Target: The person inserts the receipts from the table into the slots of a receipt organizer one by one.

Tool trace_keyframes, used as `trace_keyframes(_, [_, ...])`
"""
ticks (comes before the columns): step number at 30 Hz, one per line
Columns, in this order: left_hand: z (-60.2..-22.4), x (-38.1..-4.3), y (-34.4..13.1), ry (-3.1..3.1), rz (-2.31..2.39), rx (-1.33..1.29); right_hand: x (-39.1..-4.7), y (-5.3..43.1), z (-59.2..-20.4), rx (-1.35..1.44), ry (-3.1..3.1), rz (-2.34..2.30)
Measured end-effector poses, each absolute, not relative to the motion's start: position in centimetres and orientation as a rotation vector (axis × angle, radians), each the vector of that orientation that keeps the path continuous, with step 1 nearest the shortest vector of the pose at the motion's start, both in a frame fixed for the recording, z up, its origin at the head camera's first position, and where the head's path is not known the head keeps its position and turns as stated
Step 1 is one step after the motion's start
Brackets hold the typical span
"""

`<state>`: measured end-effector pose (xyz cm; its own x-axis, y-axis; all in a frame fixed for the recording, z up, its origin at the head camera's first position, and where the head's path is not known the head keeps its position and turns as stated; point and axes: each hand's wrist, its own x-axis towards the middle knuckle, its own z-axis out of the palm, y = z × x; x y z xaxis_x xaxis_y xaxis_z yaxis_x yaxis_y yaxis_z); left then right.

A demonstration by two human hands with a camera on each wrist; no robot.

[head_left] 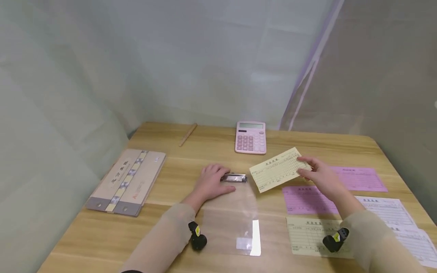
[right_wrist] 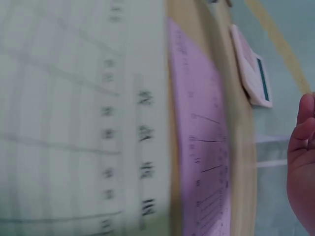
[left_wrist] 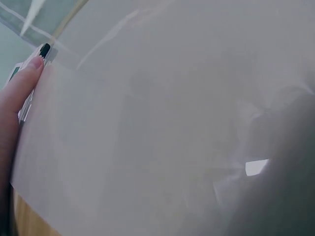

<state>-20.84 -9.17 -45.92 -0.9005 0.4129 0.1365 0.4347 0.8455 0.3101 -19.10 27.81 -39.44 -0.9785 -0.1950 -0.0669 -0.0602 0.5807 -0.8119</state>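
Observation:
A clear clipboard (head_left: 225, 227) with a metal clip (head_left: 235, 178) at its far end lies on the table. My left hand (head_left: 212, 182) rests at the clip's left end, fingers on the far side and thumb stretched out on the near side. In the left wrist view, the thumb (left_wrist: 24, 83) lies along the clip, and the clear sheet fills most of the picture. My right hand (head_left: 321, 176) pinches a pale yellow printed slip (head_left: 274, 170) by its right end, tilted over the table right of the clip. Only part of the right hand (right_wrist: 302, 162) shows in the right wrist view.
Pink slips (head_left: 360, 179), a yellow slip (head_left: 307, 237) and white slips (head_left: 392, 212) lie at the right. A pink calculator (head_left: 250, 138) and a brown pen-like stick (head_left: 188, 135) sit at the back. A strapped binder (head_left: 140, 182) lies left. Pale curtains (head_left: 211, 60) hang behind the table.

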Motion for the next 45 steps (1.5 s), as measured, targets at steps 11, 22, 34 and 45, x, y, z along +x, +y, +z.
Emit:
trace_keyframes(11, [-46.1,-21.0,-9.1,-3.022,-0.559,-0.601,-18.0,25.9,-40.9,-0.319,2.568,-1.316])
trace_keyframes(22, [-45.5,-21.4,-8.9,-3.055,-0.648,-0.562,-17.2,23.3,-42.3,-0.358,2.431,-1.339])
trace_keyframes(34, [-45.2,-22.1,-8.5,-3.107,-0.761,-0.524,-16.1,21.0,-42.3,-0.412,2.275,-1.345])
trace_keyframes(45, [-44.6,-22.7,-8.0,-3.148,-0.800,-0.492,-15.9,19.3,-42.9,-0.488,2.281,-1.296])
